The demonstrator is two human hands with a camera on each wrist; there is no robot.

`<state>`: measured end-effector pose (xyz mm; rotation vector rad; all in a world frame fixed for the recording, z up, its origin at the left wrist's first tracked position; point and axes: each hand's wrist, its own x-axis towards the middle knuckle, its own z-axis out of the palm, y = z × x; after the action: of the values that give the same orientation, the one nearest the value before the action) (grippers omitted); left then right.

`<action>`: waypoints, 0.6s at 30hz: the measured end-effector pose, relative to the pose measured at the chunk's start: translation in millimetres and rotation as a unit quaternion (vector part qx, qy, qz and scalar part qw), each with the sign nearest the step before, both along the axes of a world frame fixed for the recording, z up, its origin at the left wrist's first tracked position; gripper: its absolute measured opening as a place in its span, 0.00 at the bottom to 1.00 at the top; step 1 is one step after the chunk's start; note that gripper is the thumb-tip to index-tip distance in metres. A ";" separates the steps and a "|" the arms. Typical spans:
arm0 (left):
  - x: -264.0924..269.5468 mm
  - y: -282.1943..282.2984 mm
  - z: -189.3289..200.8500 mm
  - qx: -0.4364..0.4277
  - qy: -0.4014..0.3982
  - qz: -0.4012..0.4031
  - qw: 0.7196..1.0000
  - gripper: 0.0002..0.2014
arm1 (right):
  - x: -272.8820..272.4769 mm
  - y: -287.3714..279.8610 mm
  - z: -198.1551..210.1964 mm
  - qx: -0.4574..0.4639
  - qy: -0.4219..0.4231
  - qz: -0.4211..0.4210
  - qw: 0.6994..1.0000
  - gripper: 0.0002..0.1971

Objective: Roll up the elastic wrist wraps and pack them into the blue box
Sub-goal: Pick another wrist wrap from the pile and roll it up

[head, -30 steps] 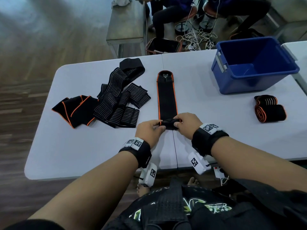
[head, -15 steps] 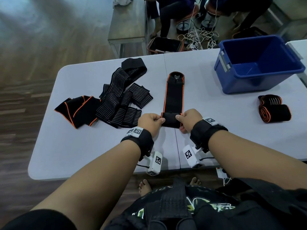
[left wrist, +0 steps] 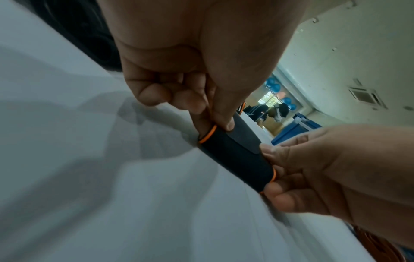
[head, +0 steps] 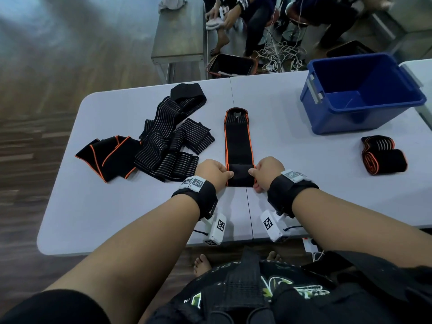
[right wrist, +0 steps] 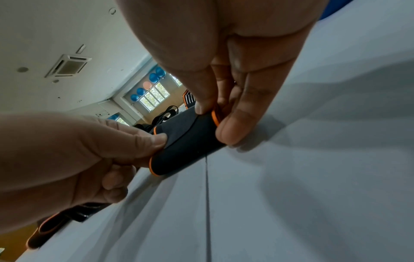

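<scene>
Bare table (head: 292,141) toward blue box (head: 364,90)

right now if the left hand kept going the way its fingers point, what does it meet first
Its left hand points right across the rolled end of the wrist wrap it pinches, so past that roll it would probably meet the right hand gripping the other end.

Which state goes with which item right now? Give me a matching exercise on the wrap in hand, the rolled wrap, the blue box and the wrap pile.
Things:
1. wrap in hand
2. rolled wrap
3. blue box
4. wrap pile

States:
A. loose heap, left part of the table
B. open, no wrap visible inside
C. near end partly rolled, pinched by left hand and right hand
D. finished roll lying on the table in front of the box

Pairs: 1-C, 2-D, 3-B, 4-A
</scene>
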<state>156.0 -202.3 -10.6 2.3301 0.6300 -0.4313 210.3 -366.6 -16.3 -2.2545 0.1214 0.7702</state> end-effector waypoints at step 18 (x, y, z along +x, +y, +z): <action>-7.8 -2.5 -2.4 0.128 -0.037 -0.182 0.974 0.18 | -13.1 -1.7 11.3 -0.137 -0.148 0.230 0.952 0.18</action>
<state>148.2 -204.8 -13.0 2.7060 0.2274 -0.4450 197.2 -368.4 -5.1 -2.6777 -0.4857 0.6645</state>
